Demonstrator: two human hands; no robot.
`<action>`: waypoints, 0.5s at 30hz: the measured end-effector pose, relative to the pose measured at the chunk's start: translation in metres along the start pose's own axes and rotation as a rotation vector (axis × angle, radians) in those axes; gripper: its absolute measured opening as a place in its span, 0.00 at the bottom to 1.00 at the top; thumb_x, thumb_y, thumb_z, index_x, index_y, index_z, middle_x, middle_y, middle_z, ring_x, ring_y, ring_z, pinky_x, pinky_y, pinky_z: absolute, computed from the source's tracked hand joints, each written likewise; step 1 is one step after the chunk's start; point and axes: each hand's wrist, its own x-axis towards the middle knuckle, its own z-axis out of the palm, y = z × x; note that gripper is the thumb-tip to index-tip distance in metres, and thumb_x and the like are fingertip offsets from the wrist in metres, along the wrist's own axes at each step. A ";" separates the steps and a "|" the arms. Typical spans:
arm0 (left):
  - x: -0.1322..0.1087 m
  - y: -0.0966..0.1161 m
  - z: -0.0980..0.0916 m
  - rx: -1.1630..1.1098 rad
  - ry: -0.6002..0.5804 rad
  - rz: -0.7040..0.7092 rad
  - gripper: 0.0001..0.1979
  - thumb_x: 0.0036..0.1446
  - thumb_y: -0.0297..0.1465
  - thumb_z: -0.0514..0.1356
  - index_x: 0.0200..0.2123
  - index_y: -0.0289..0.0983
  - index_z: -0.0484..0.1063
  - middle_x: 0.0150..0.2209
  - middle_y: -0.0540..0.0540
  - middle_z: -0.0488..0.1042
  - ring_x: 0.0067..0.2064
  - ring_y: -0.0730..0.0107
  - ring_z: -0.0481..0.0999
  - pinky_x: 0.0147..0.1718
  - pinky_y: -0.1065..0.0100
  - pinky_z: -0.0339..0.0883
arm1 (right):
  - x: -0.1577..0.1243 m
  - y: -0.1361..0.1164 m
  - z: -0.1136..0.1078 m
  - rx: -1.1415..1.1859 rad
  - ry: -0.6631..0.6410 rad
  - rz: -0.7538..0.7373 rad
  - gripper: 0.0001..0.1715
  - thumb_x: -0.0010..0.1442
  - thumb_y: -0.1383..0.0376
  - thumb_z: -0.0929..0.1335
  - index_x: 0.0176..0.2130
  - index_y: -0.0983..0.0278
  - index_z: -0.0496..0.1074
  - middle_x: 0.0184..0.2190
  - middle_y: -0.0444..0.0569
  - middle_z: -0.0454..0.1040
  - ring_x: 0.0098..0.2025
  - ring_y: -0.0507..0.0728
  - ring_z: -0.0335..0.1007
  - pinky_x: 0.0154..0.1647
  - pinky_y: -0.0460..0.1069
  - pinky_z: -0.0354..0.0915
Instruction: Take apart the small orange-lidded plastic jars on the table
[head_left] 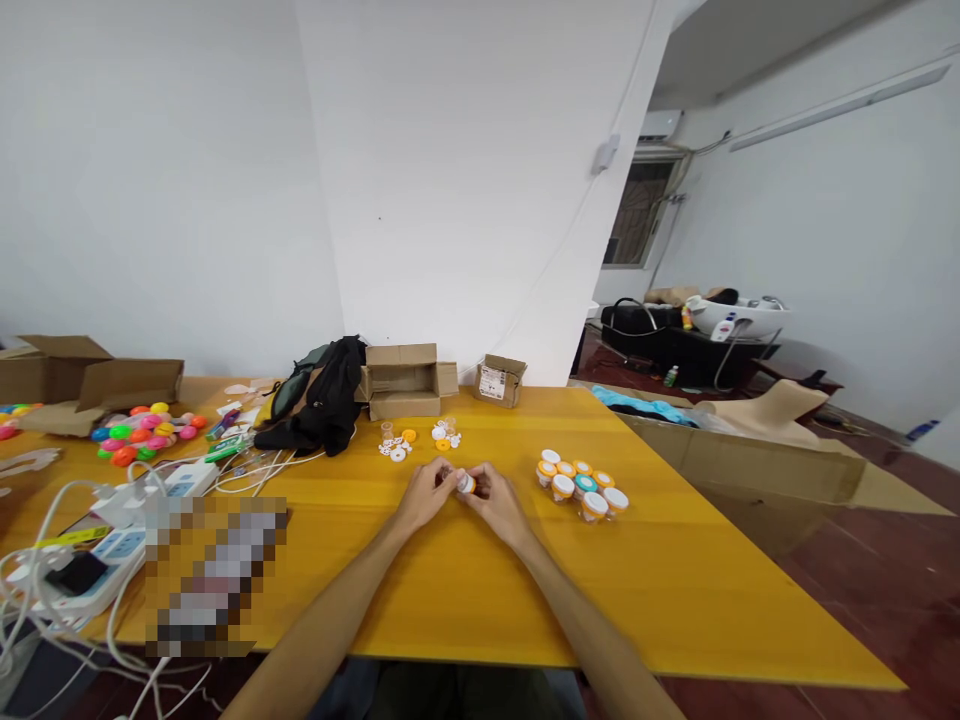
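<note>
Over a yellow table, white walls behind, left hand and right hand pinch what seems a small jar.

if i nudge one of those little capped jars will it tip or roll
The small capped jars look squat and stand upright, so a nudge probably slides one rather than tips it. Laid sideways, its round body would likely roll on the smooth table.

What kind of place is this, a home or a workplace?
Probably an informal workroom: a long yellow table carries open cardboard boxes, a cluster of small capped jars and power strips. The left hand and right hand hold one more small jar.
</note>
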 end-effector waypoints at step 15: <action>0.006 -0.006 -0.005 -0.421 0.168 -0.053 0.14 0.50 0.42 0.66 0.31 0.39 0.68 0.33 0.50 0.75 0.37 0.66 0.75 0.42 0.66 0.67 | 0.005 0.018 -0.006 0.030 0.097 0.011 0.22 0.43 0.57 0.74 0.40 0.59 0.72 0.40 0.50 0.79 0.42 0.61 0.77 0.45 0.56 0.73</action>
